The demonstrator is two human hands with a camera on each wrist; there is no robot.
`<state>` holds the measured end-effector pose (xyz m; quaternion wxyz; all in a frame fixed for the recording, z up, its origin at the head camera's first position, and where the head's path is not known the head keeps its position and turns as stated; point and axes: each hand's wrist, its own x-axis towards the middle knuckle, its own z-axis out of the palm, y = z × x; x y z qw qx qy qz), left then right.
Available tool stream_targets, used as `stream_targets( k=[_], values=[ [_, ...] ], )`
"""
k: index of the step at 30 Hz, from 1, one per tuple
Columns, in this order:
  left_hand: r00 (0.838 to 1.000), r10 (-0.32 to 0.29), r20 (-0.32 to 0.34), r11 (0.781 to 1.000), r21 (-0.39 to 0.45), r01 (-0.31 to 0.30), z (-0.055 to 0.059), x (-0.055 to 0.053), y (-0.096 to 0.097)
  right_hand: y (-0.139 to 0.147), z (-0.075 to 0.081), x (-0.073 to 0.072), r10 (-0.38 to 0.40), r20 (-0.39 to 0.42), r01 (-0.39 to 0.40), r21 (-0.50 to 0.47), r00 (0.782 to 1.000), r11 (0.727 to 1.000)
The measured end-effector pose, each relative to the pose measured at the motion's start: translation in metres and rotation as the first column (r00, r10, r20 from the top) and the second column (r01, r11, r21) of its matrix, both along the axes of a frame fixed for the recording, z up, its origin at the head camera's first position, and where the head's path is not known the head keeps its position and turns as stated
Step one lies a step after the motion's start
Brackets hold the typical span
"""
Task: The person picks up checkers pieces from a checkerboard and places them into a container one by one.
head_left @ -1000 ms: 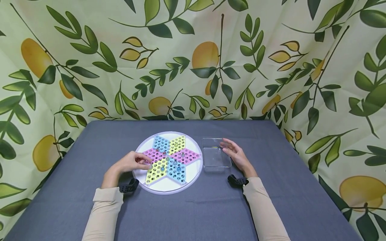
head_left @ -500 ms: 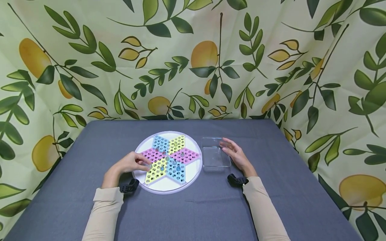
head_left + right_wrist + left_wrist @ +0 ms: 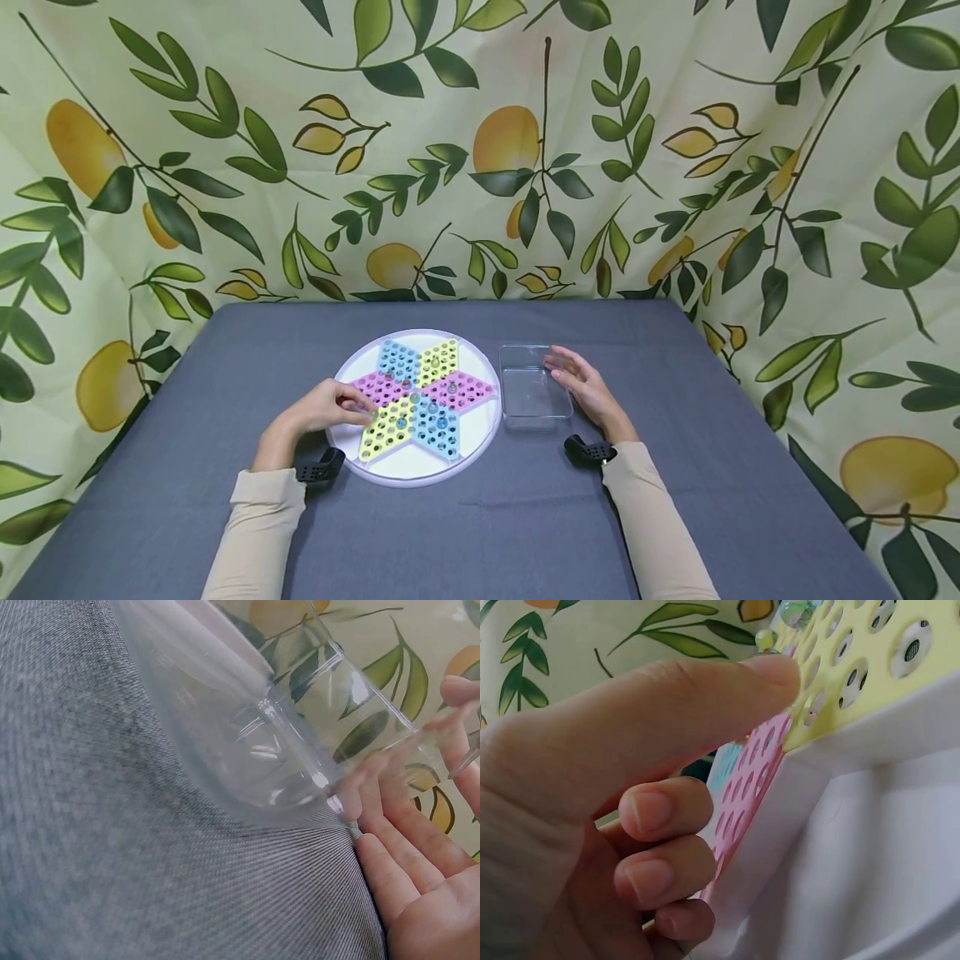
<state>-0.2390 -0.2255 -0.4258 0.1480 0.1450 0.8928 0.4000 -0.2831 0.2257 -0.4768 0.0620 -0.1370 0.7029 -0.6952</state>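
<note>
A round white Chinese checkers board (image 3: 480, 433) carries a star of yellow, pink and blue perforated sections. My left hand (image 3: 318, 410) reaches over its left side, thumb and index finger pinching a small clear marble (image 3: 373, 414) at the yellow section's corner. In the left wrist view the thumb (image 3: 772, 675) hides the index finger and that marble, while the other fingers curl in. My right hand (image 3: 588, 387) rests at the right wall of a clear plastic box (image 3: 536, 414), its fingers loosely extended against the wall.
Several marbles sit in the board's holes, among them a blue marble (image 3: 442, 422) and a green marble (image 3: 435, 362). The box stands just right of the board. A grey cloth covers the table (image 3: 480, 533), and a leaf-patterned curtain (image 3: 420, 192) hangs behind its far edge.
The view shifts very slightly. Both hands, the board and the box keep their places.
</note>
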Motion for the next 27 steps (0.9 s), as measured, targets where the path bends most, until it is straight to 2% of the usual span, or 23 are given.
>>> stream_targets(
  k=[11,15,21,27],
  values=[
    [0.995,0.06,-0.08,0.996,0.064,-0.055,-0.01,-0.005,0.004,-0.001,0.002,0.001,-0.005,0.011,0.004,0.036,1.0,0.999],
    [0.99,0.102,-0.093,0.992,0.089,-0.093,-0.01,-0.004,0.009,-0.002,0.002,0.001,0.003,0.021,-0.004,0.026,1.0,1.0],
    [0.988,0.103,-0.113,0.989,0.117,-0.089,-0.01,-0.005,0.02,-0.001,0.002,0.0,-0.013,0.033,0.011,0.065,0.999,0.998],
    [0.982,0.137,-0.133,0.976,0.185,-0.112,-0.008,-0.005,0.032,0.001,0.001,0.001,-0.016,0.032,0.013,0.094,0.999,0.995]
  ],
)
